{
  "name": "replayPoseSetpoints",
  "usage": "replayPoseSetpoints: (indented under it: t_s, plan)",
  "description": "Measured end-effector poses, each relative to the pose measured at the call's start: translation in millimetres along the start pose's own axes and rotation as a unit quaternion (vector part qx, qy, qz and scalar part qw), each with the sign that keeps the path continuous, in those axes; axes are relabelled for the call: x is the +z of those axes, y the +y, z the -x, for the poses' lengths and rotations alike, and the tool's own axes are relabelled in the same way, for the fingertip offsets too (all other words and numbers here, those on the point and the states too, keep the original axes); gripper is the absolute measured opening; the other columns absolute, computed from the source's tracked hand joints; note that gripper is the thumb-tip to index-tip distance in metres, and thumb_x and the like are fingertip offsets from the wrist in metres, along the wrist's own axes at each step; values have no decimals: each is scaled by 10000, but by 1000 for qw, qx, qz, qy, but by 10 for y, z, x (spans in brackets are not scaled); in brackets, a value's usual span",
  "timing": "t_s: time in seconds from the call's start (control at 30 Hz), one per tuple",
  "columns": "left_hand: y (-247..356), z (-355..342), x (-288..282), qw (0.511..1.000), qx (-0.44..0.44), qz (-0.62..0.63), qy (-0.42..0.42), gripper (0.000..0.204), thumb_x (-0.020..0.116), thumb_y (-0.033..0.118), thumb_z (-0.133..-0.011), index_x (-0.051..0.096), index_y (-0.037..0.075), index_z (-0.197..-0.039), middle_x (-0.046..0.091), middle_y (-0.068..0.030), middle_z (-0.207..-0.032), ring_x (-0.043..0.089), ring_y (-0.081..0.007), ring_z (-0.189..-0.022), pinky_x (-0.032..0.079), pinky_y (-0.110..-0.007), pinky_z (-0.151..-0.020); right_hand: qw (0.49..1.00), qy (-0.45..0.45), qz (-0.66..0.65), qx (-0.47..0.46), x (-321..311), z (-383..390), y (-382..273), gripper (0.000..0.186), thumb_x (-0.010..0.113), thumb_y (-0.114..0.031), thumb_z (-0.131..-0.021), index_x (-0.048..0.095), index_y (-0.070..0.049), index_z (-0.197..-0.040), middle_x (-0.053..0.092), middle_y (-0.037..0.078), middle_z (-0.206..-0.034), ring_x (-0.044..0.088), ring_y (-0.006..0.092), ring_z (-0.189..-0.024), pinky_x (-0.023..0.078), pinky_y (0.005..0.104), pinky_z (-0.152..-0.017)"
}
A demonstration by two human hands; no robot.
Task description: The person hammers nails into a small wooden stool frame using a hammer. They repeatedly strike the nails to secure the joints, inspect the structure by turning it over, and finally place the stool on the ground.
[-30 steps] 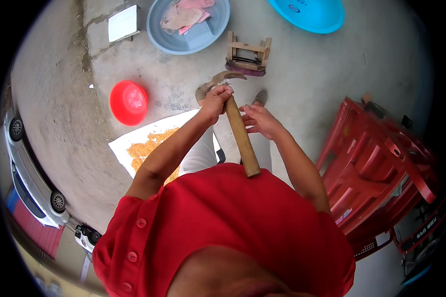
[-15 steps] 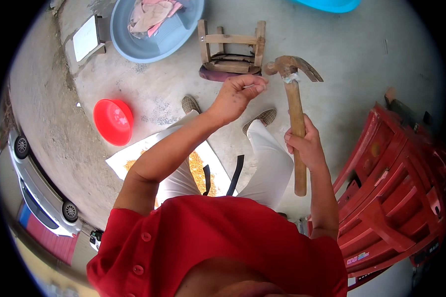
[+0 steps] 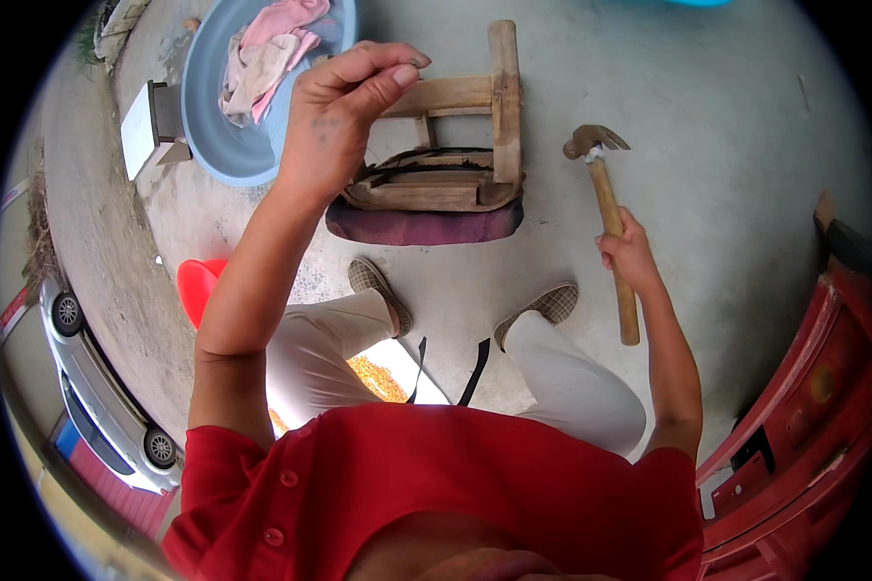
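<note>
My right hand [image 3: 632,257] is wrapped round the wooden handle of a claw hammer [image 3: 607,198], whose rusty head points away from me with whitish material at its neck. My left hand [image 3: 329,126] is raised, thumb and index finger pinched together; whatever small thing they may hold is too tiny to make out. Beyond and partly behind that hand, a small wooden stool [image 3: 505,107] lies overturned on the concrete, legs pointing away and its purple padded seat [image 3: 431,225] toward my feet. Neither the hammer nor my left hand visibly touches the stool.
A blue-grey basin [image 3: 203,131] holding pink cloths stands far left, beside a small white-topped box [image 3: 138,131]. My left arm partly covers a red basin [image 3: 192,286]. Yellow grains lie on a white sheet [image 3: 402,360] beneath me. Red vehicle bodywork [image 3: 794,416] occupies the right.
I am nearer the stool, which appears larger and lower in view. My left hand has moved up and left, still pinched. The hammer has shifted right and away from that hand.
</note>
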State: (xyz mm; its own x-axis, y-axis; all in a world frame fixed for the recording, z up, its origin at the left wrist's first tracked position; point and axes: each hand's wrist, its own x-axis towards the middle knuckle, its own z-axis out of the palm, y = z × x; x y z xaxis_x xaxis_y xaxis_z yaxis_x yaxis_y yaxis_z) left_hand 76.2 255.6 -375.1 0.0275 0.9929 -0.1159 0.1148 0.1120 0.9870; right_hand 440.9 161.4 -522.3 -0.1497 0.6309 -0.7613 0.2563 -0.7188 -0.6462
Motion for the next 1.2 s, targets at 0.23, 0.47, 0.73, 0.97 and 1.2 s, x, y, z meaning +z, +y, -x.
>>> replayPoseSetpoints:
  t_s: [0.23,0.47,0.73,0.97,1.2]
  plan:
    - [-55,-152,209,999,30,-17,-8,125,675,99,-852,696,25,-950,659,7,-863,569,-71,-832,447,-219,-766,997,-28,-52,-40,-18,-540,425,434,569,-7,-776,464,-34,-1196,509,7,-637,489,99,-459,406,256,-430]
    - [-83,-165,462,996,58,-55,-32,95,646,45,-857,675,7,-940,693,-42,-851,632,-91,-816,495,-219,-755,995,-4,-89,-52,19,-571,645,479,571,-13,-764,464,-48,-1230,524,14,-629,495,100,-452,406,258,-421]
    - [-193,-132,587,998,61,-19,-16,73,626,65,-885,663,4,-898,684,-47,-873,617,-88,-788,533,-236,-713,996,38,28,-81,35,-647,826,571,570,-32,-755,437,-80,-1308,529,36,-655,506,118,-474,428,276,-441]
    - [-233,-140,597,995,74,-74,1,71,637,39,-871,671,-9,-910,690,-50,-870,613,-72,-765,529,-219,-704,990,61,67,-111,120,-624,815,524,554,-5,-746,473,-91,-1257,472,4,-644,461,108,-451,401,264,-426]
    - [-280,-113,583,991,104,-79,-11,67,632,23,-869,675,-12,-907,689,-47,-864,610,-69,-754,526,-215,-695,997,21,-20,-73,134,-567,742,475,555,-2,-740,467,-62,-1203,474,0,-604,463,99,-435,381,258,-406]
